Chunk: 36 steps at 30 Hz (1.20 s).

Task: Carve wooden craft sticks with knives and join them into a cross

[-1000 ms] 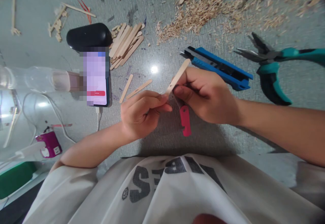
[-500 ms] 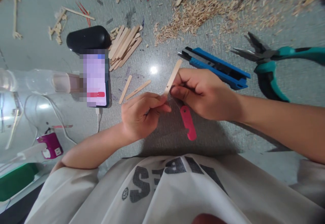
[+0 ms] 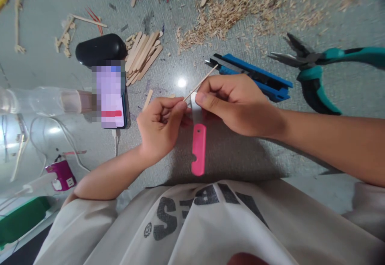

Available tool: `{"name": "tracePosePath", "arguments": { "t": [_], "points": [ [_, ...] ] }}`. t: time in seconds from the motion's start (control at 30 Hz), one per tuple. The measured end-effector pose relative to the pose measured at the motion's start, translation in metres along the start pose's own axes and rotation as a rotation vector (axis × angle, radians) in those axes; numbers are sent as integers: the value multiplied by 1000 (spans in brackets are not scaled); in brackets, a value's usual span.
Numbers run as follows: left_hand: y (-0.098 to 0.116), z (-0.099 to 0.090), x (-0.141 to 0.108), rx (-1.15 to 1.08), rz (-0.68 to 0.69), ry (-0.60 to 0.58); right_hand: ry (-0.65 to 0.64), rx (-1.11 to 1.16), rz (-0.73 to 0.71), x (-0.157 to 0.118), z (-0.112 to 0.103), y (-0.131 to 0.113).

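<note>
My left hand (image 3: 159,124) pinches the lower end of a wooden craft stick (image 3: 201,83), now seen edge-on and slanting up to the right. Between the thumb and fingers of my right hand (image 3: 231,104) is the metal blade of a small pink-handled knife (image 3: 199,148); its handle hangs down toward my body. The blade's upper end lies close to the stick, and I cannot tell whether they touch. Behind my left hand a loose craft stick (image 3: 148,99) shows in part on the table.
A blue utility knife (image 3: 252,76) lies just beyond my right hand, with pliers (image 3: 313,60) to its right. Wood shavings (image 3: 222,20) spread across the back. A pile of craft sticks (image 3: 142,56), a black case (image 3: 100,49) and a phone (image 3: 110,96) on a cable are at left.
The stick has turned from its flat face to its edge. The pink-handled knife has swung upright and left, showing its blade. My left hand's thumb now lies on the near side.
</note>
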State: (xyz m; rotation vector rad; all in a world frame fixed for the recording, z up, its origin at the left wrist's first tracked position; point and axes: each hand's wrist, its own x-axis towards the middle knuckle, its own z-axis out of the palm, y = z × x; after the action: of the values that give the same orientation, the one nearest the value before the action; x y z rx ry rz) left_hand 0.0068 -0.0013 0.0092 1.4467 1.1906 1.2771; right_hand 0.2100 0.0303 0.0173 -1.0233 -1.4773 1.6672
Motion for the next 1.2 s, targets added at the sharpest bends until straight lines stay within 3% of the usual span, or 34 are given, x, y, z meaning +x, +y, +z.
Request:
{"name": "tracePosePath", "arguments": {
  "t": [0.13, 0.4, 0.6, 1.0, 1.2],
  "points": [
    [3, 2, 1, -36, -143, 44, -62, 123, 4, 1, 2, -6],
    [5, 4, -2, -20, -14, 32, -123, 104, 3, -1, 3, -11],
    [5, 2, 0, -23, -81, -36, -76, 102, 176, 4, 1, -22],
    [4, -3, 11, -29, -179, -96, -129, 142, 193, 11, -9, -25],
    [5, -4, 15, -38, -272, -83, -111, 162, 305, 15, -13, -30]
  ]
}}
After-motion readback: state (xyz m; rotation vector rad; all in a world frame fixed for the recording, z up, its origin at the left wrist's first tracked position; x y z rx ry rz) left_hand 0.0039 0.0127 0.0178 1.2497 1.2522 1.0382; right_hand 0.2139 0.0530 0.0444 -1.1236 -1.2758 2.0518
